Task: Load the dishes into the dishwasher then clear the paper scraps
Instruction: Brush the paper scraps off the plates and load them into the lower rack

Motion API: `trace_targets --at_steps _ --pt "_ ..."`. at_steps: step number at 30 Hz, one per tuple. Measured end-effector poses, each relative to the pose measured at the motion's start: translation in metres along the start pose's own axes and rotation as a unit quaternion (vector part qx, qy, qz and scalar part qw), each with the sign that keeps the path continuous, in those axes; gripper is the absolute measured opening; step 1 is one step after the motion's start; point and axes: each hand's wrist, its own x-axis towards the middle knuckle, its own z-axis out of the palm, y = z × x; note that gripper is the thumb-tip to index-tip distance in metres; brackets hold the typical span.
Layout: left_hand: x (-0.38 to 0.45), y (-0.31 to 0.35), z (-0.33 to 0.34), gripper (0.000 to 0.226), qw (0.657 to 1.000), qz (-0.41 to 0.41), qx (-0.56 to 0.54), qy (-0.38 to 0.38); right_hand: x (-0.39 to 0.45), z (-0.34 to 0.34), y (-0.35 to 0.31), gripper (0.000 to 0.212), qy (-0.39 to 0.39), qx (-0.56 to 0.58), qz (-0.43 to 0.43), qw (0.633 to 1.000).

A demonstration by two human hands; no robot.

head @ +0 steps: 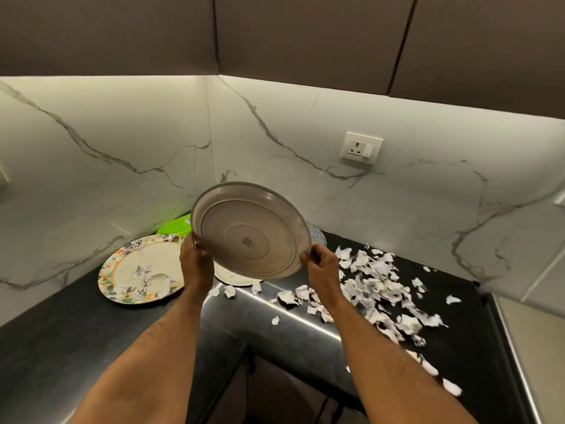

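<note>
2 hands, left hand (195, 261) and right hand (321, 266), grip opposite rims of a round, glossy grey plate (249, 229) tilted above the black countertop (61, 332). A patterned plate (122, 270) holds torn paper scraps (379, 283), with more strewn right.

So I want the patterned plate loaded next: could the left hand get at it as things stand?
Probably not yet. The left hand grips the rim of the raised grey plate, as does the right hand. The patterned plate lies just beside it on the counter, with nothing over it.
</note>
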Motion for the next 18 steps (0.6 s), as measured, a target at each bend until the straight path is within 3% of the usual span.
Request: trace_targets --at_steps 4,9,18 --pt "-0.046 0.012 0.01 0.018 0.999 0.02 -0.029 -0.01 -0.039 -0.052 0.003 0.01 0.013 0.006 0.007 1.0" --pt "-0.111 0.007 0.012 0.017 0.998 0.03 0.045 -0.019 -0.096 -0.108 0.023 0.018 0.041 0.021 0.036 0.998" --pt "-0.231 0.019 0.001 0.01 0.994 0.013 0.06 -0.087 -0.189 -0.17 0.022 0.026 0.149 0.002 0.053 0.987"
